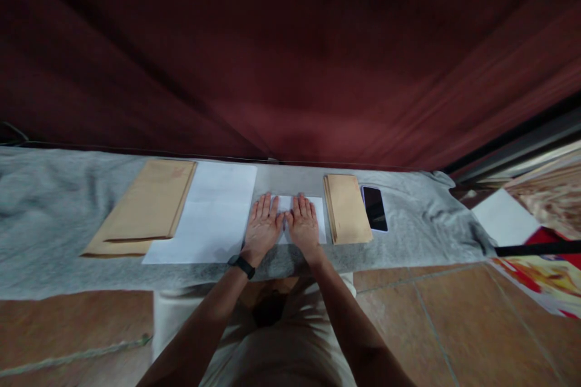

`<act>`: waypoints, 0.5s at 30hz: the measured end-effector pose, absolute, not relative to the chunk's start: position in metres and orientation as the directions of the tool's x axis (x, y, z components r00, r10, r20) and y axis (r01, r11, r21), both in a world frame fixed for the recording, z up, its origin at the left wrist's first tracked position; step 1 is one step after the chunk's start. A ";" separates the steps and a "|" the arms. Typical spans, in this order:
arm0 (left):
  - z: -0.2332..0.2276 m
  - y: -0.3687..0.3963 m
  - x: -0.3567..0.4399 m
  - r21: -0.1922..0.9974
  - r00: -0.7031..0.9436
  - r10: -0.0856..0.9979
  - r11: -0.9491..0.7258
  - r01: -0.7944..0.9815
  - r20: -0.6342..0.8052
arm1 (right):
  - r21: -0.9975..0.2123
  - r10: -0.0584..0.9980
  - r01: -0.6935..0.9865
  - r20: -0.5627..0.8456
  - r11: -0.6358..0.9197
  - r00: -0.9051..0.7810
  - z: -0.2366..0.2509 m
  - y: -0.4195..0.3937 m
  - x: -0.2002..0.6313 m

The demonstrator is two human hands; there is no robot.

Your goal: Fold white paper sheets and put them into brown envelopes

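Observation:
A small white sheet of paper [318, 211], which looks folded, lies on the grey cloth in front of me. My left hand [263, 224] rests flat on its left part, palm down with the fingers stretched out. On its right part my right hand [303, 224] lies flat as well, and the two thumbs almost meet in the middle. The hands hide much of the paper. Left of my left hand are large white sheets [218, 205]. To the right of my right hand sits a stack of small brown envelopes [349, 208].
Large brown envelopes [149, 199] overlap the white sheets at the left. A phone [374, 208] lies right of the small envelopes. The grey cloth [422, 224] covers a narrow surface against a dark red curtain [290, 72]. Printed papers [544, 272] stand at the far right.

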State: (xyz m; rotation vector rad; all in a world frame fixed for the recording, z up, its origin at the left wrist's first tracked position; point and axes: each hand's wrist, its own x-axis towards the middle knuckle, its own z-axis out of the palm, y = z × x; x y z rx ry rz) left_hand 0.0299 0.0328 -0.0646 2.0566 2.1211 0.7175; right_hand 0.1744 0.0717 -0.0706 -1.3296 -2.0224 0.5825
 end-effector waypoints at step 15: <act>-0.066 0.032 0.031 0.268 -0.058 0.962 -0.017 0.963 0.267 | -0.225 0.929 0.938 0.319 0.265 -0.186 -0.084 0.041 0.203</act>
